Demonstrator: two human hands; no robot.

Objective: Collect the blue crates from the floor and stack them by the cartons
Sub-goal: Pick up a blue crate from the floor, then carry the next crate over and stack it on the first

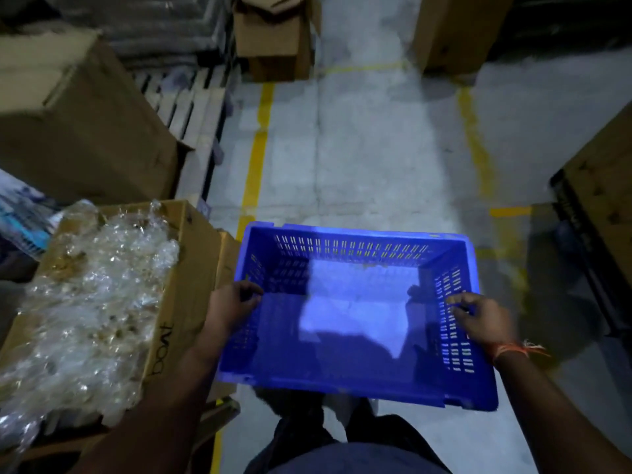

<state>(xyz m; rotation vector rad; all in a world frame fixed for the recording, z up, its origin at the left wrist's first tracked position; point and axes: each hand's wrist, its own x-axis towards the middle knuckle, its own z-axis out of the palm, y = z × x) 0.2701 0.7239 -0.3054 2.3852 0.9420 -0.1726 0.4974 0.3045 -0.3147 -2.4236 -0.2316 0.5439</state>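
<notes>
An empty blue crate [355,364] with slotted walls is held level in front of me, above the grey floor. My left hand [232,304] grips its left wall at the rim. On the opposite side, my right hand [478,313] holds the right wall, fingers hooked over the slotted side. Cartons surround the aisle: an open carton [184,268] full of clear plastic wrap touches the crate's left side, and a large closed carton [78,121] stands behind it.
A wooden pallet [191,111] lies at the left beyond the cartons. More cartons [273,39] stand at the far end and one [605,172] on the right. Yellow floor lines [254,159] border the bare concrete aisle ahead. My legs show below the crate.
</notes>
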